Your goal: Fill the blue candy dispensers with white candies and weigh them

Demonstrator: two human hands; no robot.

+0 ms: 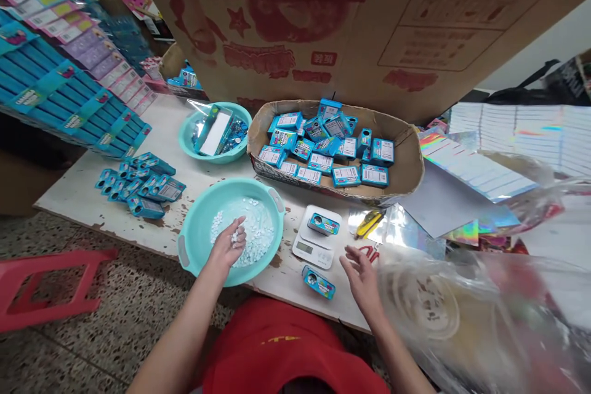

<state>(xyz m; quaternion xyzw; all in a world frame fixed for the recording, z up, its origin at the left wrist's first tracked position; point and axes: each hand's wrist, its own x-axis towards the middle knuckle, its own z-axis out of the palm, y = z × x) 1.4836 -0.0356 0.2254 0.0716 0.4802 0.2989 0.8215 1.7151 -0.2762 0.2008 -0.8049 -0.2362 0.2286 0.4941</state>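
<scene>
Over the teal basin [189,221], my left hand [228,243] is cupped palm up around several small white candies [236,236]. More loose white candies [256,240] lie across the basin floor. My right hand [361,274] hangs beside the scale with its fingers apart, holding nothing. A small blue box [324,224] with a round hole in its end rests on the white digital scale [314,237]. Between the scale and the table's front edge lies another blue box [318,283], also with a round hole showing.
A cut-down carton [410,172] holds several blue boxes. To its left is a smaller teal bowl [215,159] with packets. More blue boxes [143,184] cluster at left. A yellow cutter [369,223] lies right of the scale. Plastic bags [443,320] cover the right side.
</scene>
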